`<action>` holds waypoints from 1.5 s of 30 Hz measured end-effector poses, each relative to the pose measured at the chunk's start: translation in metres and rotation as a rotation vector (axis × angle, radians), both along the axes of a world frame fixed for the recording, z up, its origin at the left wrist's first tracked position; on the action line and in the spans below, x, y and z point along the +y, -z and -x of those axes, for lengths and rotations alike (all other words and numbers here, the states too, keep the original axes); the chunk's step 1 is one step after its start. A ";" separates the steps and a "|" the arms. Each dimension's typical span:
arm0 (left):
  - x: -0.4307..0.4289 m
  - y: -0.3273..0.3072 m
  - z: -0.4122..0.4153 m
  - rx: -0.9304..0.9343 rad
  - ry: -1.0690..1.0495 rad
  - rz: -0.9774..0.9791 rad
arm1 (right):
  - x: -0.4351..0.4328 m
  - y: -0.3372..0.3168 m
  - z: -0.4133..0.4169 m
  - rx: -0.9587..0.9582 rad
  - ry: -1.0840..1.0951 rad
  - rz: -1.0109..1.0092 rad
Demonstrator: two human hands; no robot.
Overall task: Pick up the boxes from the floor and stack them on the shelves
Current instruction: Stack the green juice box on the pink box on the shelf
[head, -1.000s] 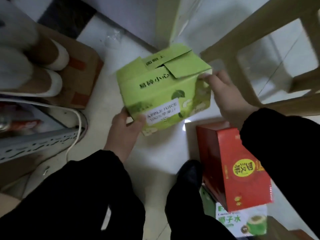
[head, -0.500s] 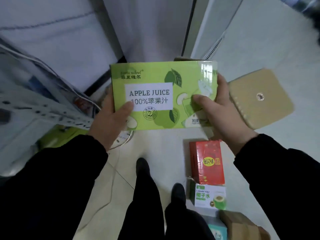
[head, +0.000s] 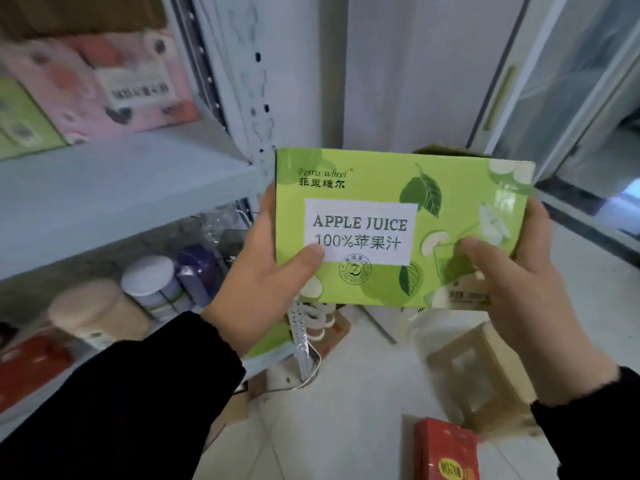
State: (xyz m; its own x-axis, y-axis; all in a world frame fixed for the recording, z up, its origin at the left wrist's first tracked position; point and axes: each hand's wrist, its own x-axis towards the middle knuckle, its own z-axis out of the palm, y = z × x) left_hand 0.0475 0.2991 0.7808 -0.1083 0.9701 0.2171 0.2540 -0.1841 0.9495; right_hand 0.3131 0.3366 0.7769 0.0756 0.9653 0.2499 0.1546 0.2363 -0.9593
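Observation:
A green apple juice box (head: 394, 188) is held up in front of me, its label facing me. My left hand (head: 263, 282) grips its left edge with the thumb on the white label. My right hand (head: 519, 282) grips its lower right corner. A grey metal shelf (head: 114, 188) stands to the left, level with the box. On the floor at the bottom right lies a red box (head: 446, 452).
A pink box (head: 114, 84) and a green box (head: 20, 123) stand on the shelf board. Tins and jars (head: 152, 285) fill the level below. A beige plastic stool (head: 474, 372) stands on the floor at the right. A glass door (head: 568, 84) is at the far right.
The green box came up off the floor in both hands and turned label-first toward me. The view lifted from the floor to the shelf at the left.

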 end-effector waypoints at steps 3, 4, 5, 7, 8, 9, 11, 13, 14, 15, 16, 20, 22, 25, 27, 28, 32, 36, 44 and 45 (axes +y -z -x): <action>-0.058 -0.039 0.035 0.092 -0.027 -0.114 | -0.044 -0.031 0.034 0.085 -0.003 -0.076; -0.078 -0.047 0.052 0.124 -0.045 -0.152 | -0.059 -0.038 0.049 0.102 -0.021 -0.096; -0.098 -0.054 0.072 0.145 -0.064 -0.181 | -0.074 -0.044 0.067 0.112 -0.042 -0.114; -0.140 -0.065 0.113 0.174 -0.119 -0.211 | -0.101 -0.055 0.109 0.103 -0.113 -0.162; -0.161 -0.069 0.135 0.192 -0.145 -0.223 | -0.113 -0.058 0.132 0.098 -0.150 -0.175; -0.182 -0.072 0.158 0.221 -0.174 -0.234 | -0.125 -0.061 0.156 0.091 -0.195 -0.172; -0.220 -0.077 0.200 0.276 -0.249 -0.242 | -0.147 -0.069 0.205 0.074 -0.286 -0.131; -0.253 -0.078 0.239 0.275 -0.332 -0.239 | -0.162 -0.073 0.249 0.077 -0.360 -0.118; -0.268 -0.079 0.257 0.259 -0.375 -0.231 | -0.169 -0.076 0.270 0.079 -0.395 -0.122; -0.279 -0.080 0.272 0.245 -0.409 -0.228 | -0.173 -0.079 0.289 0.067 -0.429 -0.135; -0.289 -0.080 0.288 0.236 -0.435 -0.237 | -0.178 -0.082 0.307 0.054 -0.467 -0.149; -0.308 -0.081 0.333 0.180 -0.513 -0.250 | -0.180 -0.096 0.368 -0.014 -0.600 -0.177; -0.307 -0.078 0.352 0.162 -0.552 -0.228 | -0.171 -0.099 0.395 -0.053 -0.633 -0.168; -0.296 -0.072 0.377 0.155 -0.630 -0.218 | -0.146 -0.105 0.431 -0.102 -0.661 -0.191; -0.283 -0.075 0.392 0.152 -0.666 -0.229 | -0.124 -0.111 0.454 -0.113 -0.688 -0.225; -0.274 -0.077 0.401 0.146 -0.671 -0.244 | -0.111 -0.113 0.464 -0.107 -0.701 -0.241; -0.231 -0.095 0.432 0.259 -0.755 -0.339 | -0.059 -0.125 0.504 -0.070 -0.729 -0.296; -0.182 -0.113 0.462 0.375 -0.845 -0.397 | -0.005 -0.144 0.541 -0.067 -0.733 -0.332; -0.096 -0.143 0.524 0.359 -0.854 -0.391 | 0.071 -0.171 0.597 -0.109 -0.725 -0.347; -0.085 -0.143 0.528 0.373 -0.889 -0.367 | 0.080 -0.170 0.602 -0.085 -0.704 -0.343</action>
